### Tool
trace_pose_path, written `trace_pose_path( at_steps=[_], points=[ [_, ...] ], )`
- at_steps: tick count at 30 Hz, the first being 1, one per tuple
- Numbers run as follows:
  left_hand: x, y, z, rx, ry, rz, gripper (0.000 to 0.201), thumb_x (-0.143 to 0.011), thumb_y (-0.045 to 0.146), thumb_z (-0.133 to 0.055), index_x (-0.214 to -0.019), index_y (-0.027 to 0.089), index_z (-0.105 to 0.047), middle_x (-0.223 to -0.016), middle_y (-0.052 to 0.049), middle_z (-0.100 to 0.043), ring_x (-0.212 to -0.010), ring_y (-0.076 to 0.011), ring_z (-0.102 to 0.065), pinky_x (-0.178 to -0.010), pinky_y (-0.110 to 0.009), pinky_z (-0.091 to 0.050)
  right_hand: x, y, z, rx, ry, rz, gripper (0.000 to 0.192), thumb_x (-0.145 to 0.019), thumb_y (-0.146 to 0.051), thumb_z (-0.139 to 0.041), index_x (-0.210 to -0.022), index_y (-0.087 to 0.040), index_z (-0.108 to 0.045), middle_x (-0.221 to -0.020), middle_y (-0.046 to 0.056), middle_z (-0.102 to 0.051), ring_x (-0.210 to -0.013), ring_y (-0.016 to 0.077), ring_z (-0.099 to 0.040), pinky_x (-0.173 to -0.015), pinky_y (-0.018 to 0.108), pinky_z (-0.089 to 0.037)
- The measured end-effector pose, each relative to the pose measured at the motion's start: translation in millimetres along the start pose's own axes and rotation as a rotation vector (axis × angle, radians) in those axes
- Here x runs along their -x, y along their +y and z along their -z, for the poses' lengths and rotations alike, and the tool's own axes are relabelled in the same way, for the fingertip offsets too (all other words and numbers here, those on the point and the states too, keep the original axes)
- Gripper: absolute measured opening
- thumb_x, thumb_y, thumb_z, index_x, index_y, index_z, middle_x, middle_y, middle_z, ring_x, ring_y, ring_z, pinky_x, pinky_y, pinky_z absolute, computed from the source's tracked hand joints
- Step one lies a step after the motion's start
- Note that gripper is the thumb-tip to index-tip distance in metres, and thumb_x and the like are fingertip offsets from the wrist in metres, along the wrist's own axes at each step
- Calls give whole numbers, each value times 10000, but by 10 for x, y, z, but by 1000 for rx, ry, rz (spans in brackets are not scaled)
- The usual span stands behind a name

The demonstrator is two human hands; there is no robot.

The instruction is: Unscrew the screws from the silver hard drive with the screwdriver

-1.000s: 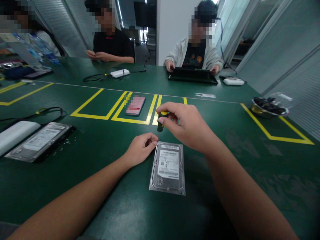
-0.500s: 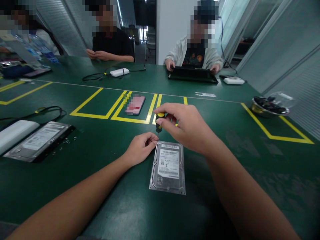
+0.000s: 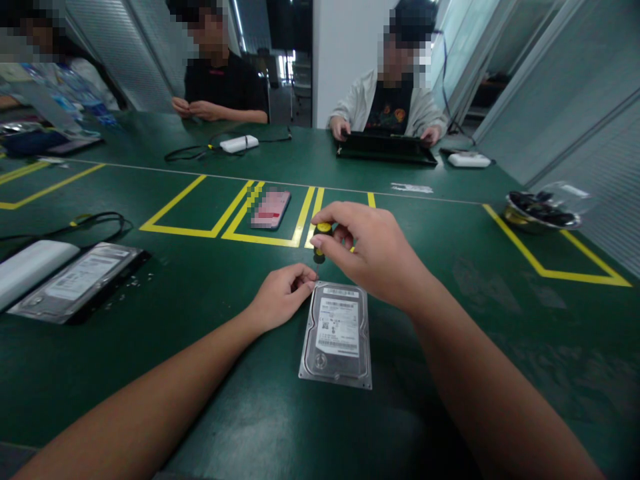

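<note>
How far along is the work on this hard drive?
Early. Done: the hard drive lies label-up on the green mat. In hand: right hand holds a yellow-and-black screwdriver upright at the drive's far left corner, where the left hand pinches. Left: the cover looks fully on; no removed screws visible beside it.

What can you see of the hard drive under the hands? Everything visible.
The hard drive is a silvery metal rectangle lying flat, label up, on the green table, long side running away from the camera. A white printed label covers its far half; the near half is bare stamped cover with a round boss. The left hand touches its far-left corner. The right hand holds a yellow-and-black screwdriver upright over that corner.
</note>
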State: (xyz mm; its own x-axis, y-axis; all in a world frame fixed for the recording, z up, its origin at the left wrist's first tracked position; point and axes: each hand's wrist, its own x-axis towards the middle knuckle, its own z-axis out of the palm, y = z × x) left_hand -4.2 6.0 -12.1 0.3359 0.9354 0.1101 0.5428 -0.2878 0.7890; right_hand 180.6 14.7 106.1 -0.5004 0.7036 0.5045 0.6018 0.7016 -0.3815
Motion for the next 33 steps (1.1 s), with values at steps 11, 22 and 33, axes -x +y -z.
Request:
trace_pose_path(
  at_steps=[11, 22, 33],
  points=[
    [0, 22, 15, -21, 1, -13, 120, -881, 240, -539, -877, 168, -635, -782, 7, -648, -683, -143, -553, -645, -264, -416, 6, -24, -63, -52, -33, 22, 199, -882, -220, -581, -1060, -148, -629, -898, 25, -658, -673, 115, -515, -656, 247, -375],
    [10, -33, -8, -78, 22, -13, 150, -882, 286, -563, -866, 158, -640, -781, -3, -672, -666, -152, -571, -623, -266, -418, 10, -92, -106, -152, -113, 79, 222, -876, -195, -575, -1087, -132, -606, -850, 7, -615, -659, 101, -489, -653, 232, -368],
    [6, -40, -1, -90, 21, -43, 129, -889, 265, -562, -874, 161, -637, -787, 2, -672, -670, -149, -574, -631, -264, -418, 20, -102, -98, -127, -109, 62, 247, -880, -196, -580, -1108, -115, -630, -908, 36, -641, -683, 106, -500, -672, 236, -374]
  ],
)
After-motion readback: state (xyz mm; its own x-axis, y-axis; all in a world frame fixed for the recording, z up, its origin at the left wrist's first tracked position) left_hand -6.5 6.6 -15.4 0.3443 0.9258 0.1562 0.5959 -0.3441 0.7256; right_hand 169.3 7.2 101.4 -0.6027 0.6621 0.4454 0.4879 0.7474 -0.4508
